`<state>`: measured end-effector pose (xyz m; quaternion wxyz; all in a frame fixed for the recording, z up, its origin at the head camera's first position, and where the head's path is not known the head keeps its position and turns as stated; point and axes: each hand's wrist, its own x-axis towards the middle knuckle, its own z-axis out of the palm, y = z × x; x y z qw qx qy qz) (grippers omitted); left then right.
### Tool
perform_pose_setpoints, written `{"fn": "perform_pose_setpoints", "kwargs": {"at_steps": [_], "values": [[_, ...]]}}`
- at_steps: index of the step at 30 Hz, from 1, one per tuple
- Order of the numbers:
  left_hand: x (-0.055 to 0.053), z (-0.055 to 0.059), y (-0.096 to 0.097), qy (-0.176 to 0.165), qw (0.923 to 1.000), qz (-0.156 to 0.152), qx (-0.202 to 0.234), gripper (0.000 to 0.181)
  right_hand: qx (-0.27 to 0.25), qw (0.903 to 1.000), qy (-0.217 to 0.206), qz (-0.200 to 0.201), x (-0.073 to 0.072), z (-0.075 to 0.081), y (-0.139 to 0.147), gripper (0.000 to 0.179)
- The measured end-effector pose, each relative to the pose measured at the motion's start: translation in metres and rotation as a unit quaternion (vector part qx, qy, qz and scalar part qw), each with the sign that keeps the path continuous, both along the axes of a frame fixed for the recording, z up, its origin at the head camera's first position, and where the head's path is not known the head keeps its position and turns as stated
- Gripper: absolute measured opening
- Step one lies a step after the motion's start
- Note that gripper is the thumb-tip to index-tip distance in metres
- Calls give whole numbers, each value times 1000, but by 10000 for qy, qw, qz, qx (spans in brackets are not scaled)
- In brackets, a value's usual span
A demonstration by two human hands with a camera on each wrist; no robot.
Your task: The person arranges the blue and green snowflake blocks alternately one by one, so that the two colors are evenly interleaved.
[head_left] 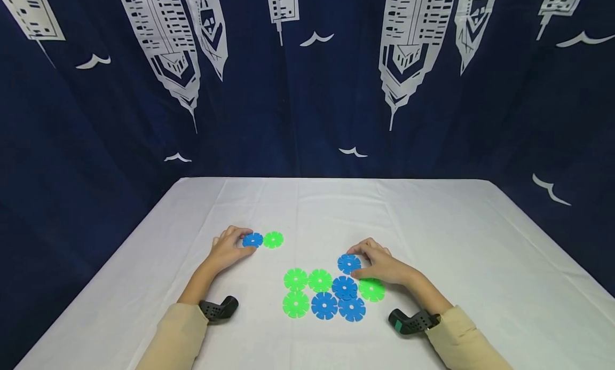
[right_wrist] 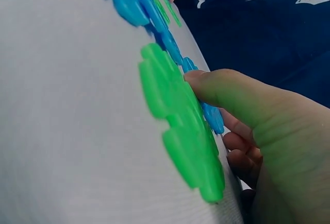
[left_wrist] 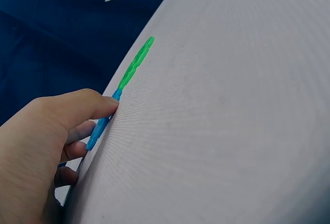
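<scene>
My left hand (head_left: 227, 251) pinches a flat blue notched disc (head_left: 252, 240) between thumb and fingers at the left. Touching its right edge is a green notched disc (head_left: 273, 240); in the left wrist view the green disc (left_wrist: 136, 62) lines up end to end with the blue one (left_wrist: 102, 128). On the other side, my right hand (head_left: 381, 264) grips another blue disc (head_left: 349, 263) by its edges, thumb at the near side. Just under that thumb lies a green disc (head_left: 372, 290), large in the right wrist view. A blue disc (head_left: 344, 288) overlaps a second blue one (head_left: 352, 309).
Left of those sit one more blue disc (head_left: 324, 306) and three green discs, the nearest green disc (head_left: 296, 304) at the lower left. A white cloth covers the table (head_left: 423, 215). Behind it hangs a dark blue curtain (head_left: 298, 108) with white building prints.
</scene>
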<state>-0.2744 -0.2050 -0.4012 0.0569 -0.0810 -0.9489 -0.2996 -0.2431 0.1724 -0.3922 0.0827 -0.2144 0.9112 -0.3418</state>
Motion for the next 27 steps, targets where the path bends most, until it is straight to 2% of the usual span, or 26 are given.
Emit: {"fn": "perform_pose_setpoints", "kwargs": {"at_steps": [6,12,17,20,27], "values": [[1,1,-1,53,10000,29,-59,50,-233,9995,97,186,-2,-1,-1,47],[1,-2,0,5,10000,44,6,49,-412,9990,-57,160,-2,-3,0,46],[0,-5,0,-9,10000,48,65,49,-757,9963,-147,374,-2,-2,2,44],[0,-4,0,-3,10000,43,38,49,-1046,9926,-331,519,-3,-3,2,42],[1,-3,1,100,9999,20,-24,49,-1810,9758,-949,777,-5,-3,2,39]]}}
